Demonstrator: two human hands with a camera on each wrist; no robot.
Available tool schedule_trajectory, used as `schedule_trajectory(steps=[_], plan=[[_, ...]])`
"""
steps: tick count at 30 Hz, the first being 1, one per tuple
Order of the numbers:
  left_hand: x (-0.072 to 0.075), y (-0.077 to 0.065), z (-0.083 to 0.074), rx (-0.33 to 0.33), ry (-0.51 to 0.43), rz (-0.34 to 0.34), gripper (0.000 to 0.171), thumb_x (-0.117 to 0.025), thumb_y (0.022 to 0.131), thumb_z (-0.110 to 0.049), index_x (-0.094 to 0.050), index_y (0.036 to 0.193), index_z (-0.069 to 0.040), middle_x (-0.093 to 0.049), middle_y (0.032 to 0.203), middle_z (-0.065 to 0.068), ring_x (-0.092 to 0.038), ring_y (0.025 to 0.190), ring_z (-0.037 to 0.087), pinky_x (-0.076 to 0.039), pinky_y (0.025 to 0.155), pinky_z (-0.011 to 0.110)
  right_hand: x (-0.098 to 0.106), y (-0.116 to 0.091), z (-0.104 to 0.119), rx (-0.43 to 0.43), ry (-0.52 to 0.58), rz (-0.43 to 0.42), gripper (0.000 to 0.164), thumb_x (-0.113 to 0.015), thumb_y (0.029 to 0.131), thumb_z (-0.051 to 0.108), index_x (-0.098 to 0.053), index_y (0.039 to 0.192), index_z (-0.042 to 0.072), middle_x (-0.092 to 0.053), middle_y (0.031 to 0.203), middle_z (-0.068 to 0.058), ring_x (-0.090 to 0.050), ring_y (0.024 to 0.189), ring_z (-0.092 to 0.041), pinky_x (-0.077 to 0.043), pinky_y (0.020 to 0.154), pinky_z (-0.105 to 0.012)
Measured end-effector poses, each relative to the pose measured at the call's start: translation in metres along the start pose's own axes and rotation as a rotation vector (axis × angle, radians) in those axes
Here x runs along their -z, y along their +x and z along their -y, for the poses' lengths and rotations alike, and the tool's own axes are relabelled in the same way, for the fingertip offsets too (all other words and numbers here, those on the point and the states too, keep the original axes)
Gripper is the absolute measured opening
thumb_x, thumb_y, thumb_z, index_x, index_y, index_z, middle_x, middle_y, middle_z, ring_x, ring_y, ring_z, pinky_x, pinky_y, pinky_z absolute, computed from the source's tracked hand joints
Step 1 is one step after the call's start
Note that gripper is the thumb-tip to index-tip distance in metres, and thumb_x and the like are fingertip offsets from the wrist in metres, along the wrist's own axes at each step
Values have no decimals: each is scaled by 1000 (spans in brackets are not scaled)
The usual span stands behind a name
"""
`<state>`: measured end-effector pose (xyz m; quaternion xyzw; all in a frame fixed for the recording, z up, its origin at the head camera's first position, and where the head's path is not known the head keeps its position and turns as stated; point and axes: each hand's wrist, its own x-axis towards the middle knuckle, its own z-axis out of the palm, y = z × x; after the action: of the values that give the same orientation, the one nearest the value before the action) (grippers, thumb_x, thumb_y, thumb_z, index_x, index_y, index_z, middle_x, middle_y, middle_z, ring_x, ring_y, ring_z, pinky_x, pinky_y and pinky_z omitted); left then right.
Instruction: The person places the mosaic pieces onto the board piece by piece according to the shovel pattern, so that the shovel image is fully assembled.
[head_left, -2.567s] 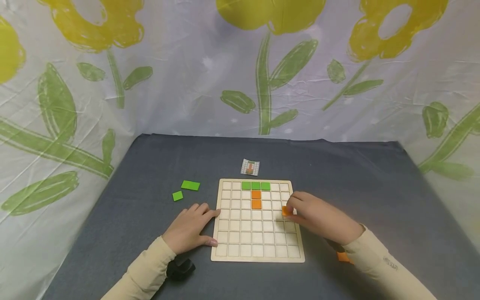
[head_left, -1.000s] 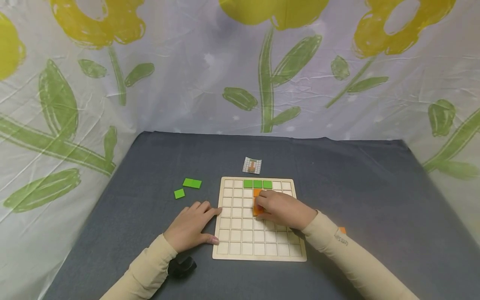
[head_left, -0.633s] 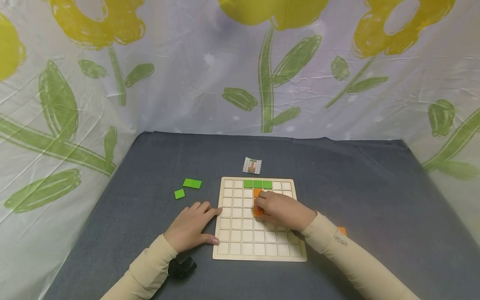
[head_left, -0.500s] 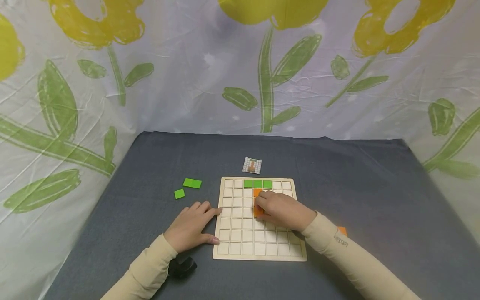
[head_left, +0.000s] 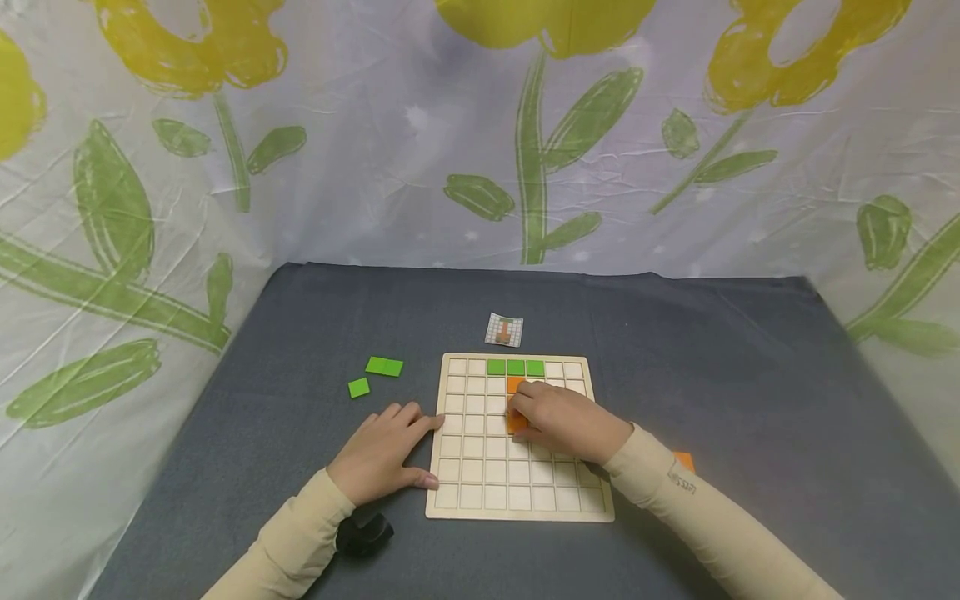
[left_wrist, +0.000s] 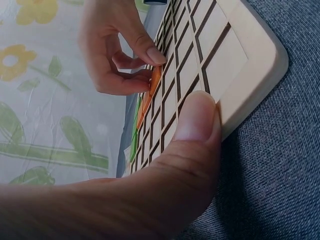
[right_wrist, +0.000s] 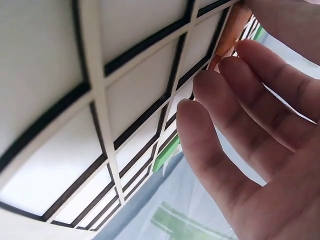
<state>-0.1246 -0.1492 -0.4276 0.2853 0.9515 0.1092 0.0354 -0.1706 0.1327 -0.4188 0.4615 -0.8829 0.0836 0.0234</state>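
On the grid board, middle column: misseating risk

Right hand pinches an orange tile between thumb and fingers; uneven pressing could tip it. Left hand, loosely spread, rests on the board's left edge; easing off might let the board slide.

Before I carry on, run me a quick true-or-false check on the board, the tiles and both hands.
1. Three green tiles sit side by side in the far row of the board. True.
2. The right hand holds an orange tile. True.
3. The left hand is clear of the board. False: it touches the board's left edge.
4. The printed card lies on the board. False: it lies on the table, beyond the far edge.
5. The loose green tiles lie right of the board. False: they lie to its left.
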Motion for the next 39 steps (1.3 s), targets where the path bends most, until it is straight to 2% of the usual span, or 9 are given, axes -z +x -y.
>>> schedule_trajectory(steps=[9,15,20,24,28,33,39], plan=[[0,0,1,0,10,5,79,-76,67,-57,-58,132,-15,-54,100,-1,-43,83,13,-33,64,28,0,0,-1,13,4,-7,23,-77,82,26,-64,94,11,-54,88,2,-51,78,-10,-49,72,-24],[0,0,0,2,2,11,80,-76,67,-57,-58,132,-15,-53,99,-1,-43,82,13,-32,64,28,8,-9,-4,-19,66,1,27,-74,85,27,-64,103,10,-58,97,1,-54,86,-11,-49,77,-25],[0,0,0,1,-6,13,81,-77,67,-57,-57,133,-15,-53,100,0,-44,83,14,-32,63,29,26,-41,-16,-125,146,-14,36,-74,85,23,-62,114,5,-60,106,-4,-59,95,-16,-50,81,-29],[0,0,2,-12,10,-9,80,-76,67,-57,-58,132,-15,-54,100,0,-46,84,15,-33,63,28,35,-79,-28,-226,133,-26,41,-76,83,21,-61,117,3,-60,109,-5,-62,94,-17,-51,77,-30],[0,0,3,-24,28,-26,81,-76,66,-58,-58,132,-15,-53,100,0,-47,85,15,-34,64,28,37,-113,-38,-318,115,3,40,-76,83,21,-62,117,6,-60,108,-3,-61,96,-17,-52,78,-31],[0,0,2,-23,19,-25,81,-77,66,-57,-58,132,-14,-53,99,0,-47,84,15,-33,63,28,37,-144,-41,-368,129,9,34,-75,83,19,-64,112,7,-59,102,-1,-61,91,-16,-51,76,-31],[0,1,0,-24,27,-19,81,-77,66,-57,-58,132,-14,-53,99,1,-47,83,15,-33,63,28,35,-168,-35,-397,59,-12,22,-75,83,21,-65,100,12,-55,89,6,-53,77,-6,-48,66,-27]])
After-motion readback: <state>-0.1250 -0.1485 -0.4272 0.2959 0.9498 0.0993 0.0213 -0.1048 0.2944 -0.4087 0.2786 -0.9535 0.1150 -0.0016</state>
